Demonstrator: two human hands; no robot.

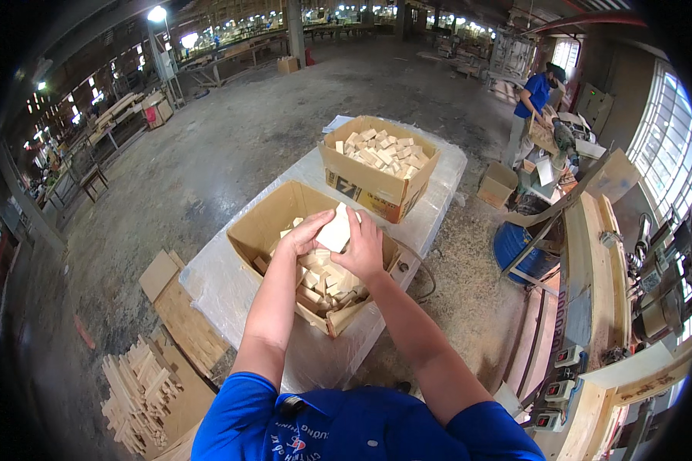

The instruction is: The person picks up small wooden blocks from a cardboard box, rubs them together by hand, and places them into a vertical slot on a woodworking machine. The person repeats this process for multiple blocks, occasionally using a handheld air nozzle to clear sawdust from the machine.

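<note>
Reaching into the near box (263, 224), both hands meet over a pale wooden block (335, 230) that sits above the heap of blocks (327, 286) filling the box's 5 o'clock half. The left hand (304, 234) covers the block's 9 o'clock side with fingers curled over it, and the right hand (364, 247) presses its 3 o'clock side with fingers closed against the face, so the block looks clamped between the two palms, probably because it is wide enough to need both. The far box (377, 165), at 1 o'clock from the near one, is heaped to the brim with similar blocks and stands on the same plastic-covered surface (215, 280). Loose wooden strips (138, 392) lie on the floor at 8 o'clock, beside flat cardboard. At 2 o'clock a person in blue (534, 104) bends over a bench well apart from the boxes. The hands hide the block's underside and whatever lies beneath it; the thumbs cannot be made out, and the machine along the 3 o'clock rim is bent and cut off.
</note>
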